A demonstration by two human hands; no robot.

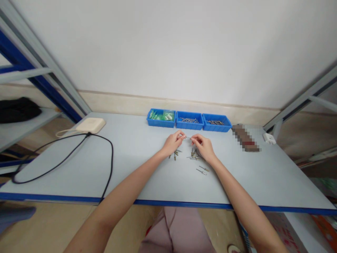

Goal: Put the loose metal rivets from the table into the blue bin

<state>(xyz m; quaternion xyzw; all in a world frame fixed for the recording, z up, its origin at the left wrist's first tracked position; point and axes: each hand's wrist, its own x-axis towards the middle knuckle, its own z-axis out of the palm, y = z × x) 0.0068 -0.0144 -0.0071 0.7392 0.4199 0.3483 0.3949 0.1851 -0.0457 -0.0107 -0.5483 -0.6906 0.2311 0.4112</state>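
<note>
My left hand (172, 143) and my right hand (204, 146) meet over the table, fingertips pinched. Between them a thin metal rivet (187, 137) spans the small gap, gripped at either end; whether it is one piece or two is too small to tell. Under my left hand lie several rivets (175, 154) with brass-coloured bodies and silver pins, partly covered by the hand. A second loose group of rivets (195, 154) sits just beneath my right hand. Two single rivets (202, 171) lie nearer to me, angled alike.
Three blue bins stand in a row by the wall: one with green-and-white packets (162, 115), one with silver pins (190, 120), one with darker metal pieces (216, 122). A blurred brown object (245, 138) lies right. A black cable (112, 158) loops left beside a cream box (91, 125).
</note>
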